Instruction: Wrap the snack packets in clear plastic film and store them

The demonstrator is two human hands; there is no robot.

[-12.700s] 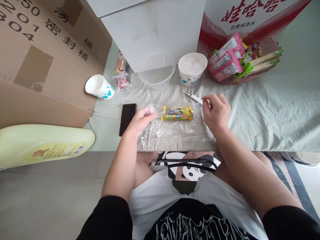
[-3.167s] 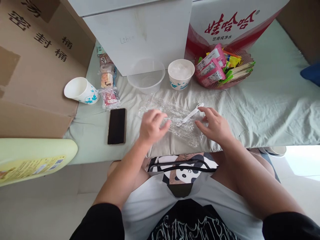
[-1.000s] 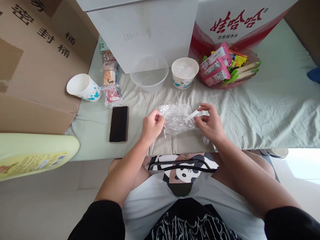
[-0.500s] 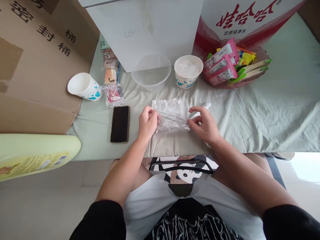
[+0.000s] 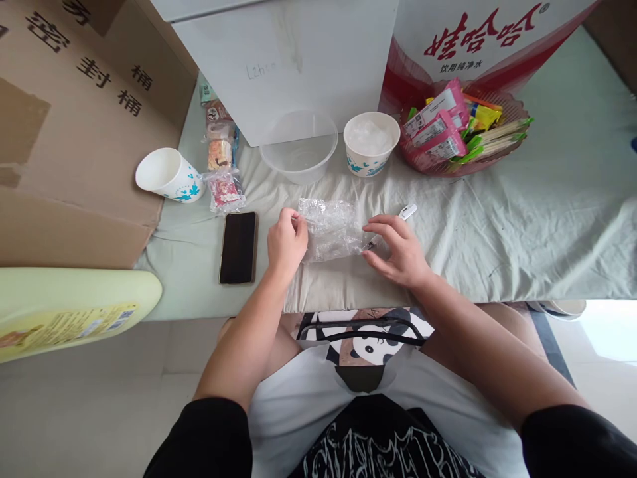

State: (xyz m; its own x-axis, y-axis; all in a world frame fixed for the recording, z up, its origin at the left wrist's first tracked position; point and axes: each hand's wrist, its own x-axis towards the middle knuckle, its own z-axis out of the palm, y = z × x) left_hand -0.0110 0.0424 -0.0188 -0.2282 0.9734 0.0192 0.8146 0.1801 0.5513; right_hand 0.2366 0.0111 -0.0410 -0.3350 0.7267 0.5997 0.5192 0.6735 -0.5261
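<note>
A crumpled sheet of clear plastic wrap (image 5: 331, 229) is seen on the pale green cloth (image 5: 497, 219), near the table's front edge, between both hands. Its left end, at 9 o'clock, is pinched tight by the left hand (image 5: 286, 240). Its right end, at 3 o'clock, is touched by the fingertips of the right hand (image 5: 398, 252); whether it is gripped there cannot be told. A white stick (image 5: 408, 212) is partly hidden under that hand. A phone (image 5: 239, 247) lies further out at 9 o'clock, a clear bowl (image 5: 298, 149) at 12, and a snack basket (image 5: 462, 136) at 2.
</note>
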